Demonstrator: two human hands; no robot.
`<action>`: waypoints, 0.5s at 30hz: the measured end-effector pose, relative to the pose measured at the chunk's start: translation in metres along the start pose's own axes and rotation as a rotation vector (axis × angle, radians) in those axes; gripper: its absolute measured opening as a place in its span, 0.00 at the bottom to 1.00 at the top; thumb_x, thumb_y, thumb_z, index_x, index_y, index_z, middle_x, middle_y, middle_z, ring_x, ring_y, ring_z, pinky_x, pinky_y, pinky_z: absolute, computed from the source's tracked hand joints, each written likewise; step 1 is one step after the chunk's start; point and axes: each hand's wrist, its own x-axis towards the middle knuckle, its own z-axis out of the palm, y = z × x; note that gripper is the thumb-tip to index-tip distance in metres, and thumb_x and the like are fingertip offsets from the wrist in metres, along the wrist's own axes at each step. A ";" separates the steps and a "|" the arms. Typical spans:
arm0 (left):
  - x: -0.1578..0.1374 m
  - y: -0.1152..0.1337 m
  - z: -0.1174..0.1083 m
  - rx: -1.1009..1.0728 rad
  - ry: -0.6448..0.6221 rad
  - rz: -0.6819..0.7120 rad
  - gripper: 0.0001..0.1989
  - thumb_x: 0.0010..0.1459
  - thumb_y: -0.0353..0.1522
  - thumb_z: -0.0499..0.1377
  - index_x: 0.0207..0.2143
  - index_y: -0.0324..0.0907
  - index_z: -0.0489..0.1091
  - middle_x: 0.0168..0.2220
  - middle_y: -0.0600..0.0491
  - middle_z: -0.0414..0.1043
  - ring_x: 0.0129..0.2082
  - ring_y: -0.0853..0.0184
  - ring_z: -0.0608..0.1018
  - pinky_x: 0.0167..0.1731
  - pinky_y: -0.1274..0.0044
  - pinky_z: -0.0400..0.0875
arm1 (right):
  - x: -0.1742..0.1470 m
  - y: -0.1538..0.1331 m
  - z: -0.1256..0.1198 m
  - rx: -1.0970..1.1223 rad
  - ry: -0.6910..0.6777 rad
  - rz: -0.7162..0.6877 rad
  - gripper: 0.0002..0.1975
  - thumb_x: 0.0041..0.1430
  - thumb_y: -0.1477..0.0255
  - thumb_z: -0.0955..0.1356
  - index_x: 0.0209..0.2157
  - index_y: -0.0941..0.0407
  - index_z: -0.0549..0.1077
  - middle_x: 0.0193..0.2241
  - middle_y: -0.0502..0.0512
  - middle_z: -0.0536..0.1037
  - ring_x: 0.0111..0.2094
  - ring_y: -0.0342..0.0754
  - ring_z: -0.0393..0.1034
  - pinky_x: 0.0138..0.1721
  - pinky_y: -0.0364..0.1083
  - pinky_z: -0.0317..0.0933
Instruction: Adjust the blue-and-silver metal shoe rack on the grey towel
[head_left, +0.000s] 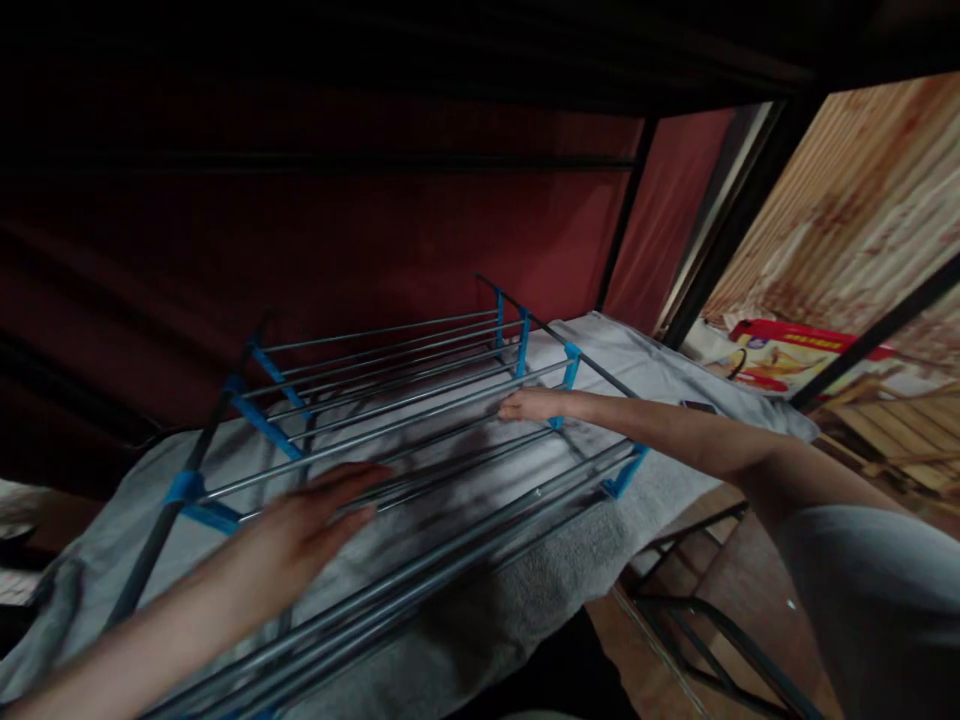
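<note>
On a pale cloth (660, 368) rests a metal rack (412, 420). Over it, the left hand (315, 520) (somewhat blurred) is open and visibly empty; the right hand (529, 404), partly curled, is at the rack, but I cannot tell whether it grips.

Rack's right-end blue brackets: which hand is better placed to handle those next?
Right, probably. The right hand is among the right-end brackets, its wrist overlapping one in view. The left hand, blurred, sits nearer the left-end brackets. Whether the right fingers touch anything, I can't tell.
</note>
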 end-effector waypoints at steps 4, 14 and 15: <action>0.065 0.051 0.072 0.105 -0.079 0.176 0.26 0.64 0.34 0.51 0.64 0.43 0.65 0.66 0.44 0.63 0.64 0.56 0.68 0.64 0.64 0.63 | -0.002 -0.006 0.002 -0.045 0.027 0.051 0.19 0.71 0.63 0.60 0.42 0.57 0.79 0.40 0.56 0.82 0.39 0.46 0.74 0.39 0.40 0.60; 0.185 0.057 0.119 0.015 -0.090 0.076 0.19 0.66 0.29 0.48 0.57 0.37 0.67 0.49 0.38 0.75 0.48 0.55 0.78 0.50 0.65 0.71 | -0.002 -0.011 0.000 -0.113 0.041 0.077 0.17 0.70 0.64 0.63 0.44 0.57 0.80 0.41 0.57 0.82 0.37 0.48 0.75 0.36 0.41 0.63; 0.189 0.053 0.122 -0.073 -0.088 0.071 0.17 0.66 0.29 0.48 0.54 0.38 0.69 0.49 0.40 0.76 0.47 0.55 0.78 0.50 0.66 0.71 | -0.002 -0.012 0.000 -0.109 0.041 0.075 0.16 0.69 0.64 0.64 0.44 0.57 0.80 0.40 0.56 0.83 0.37 0.48 0.75 0.36 0.41 0.63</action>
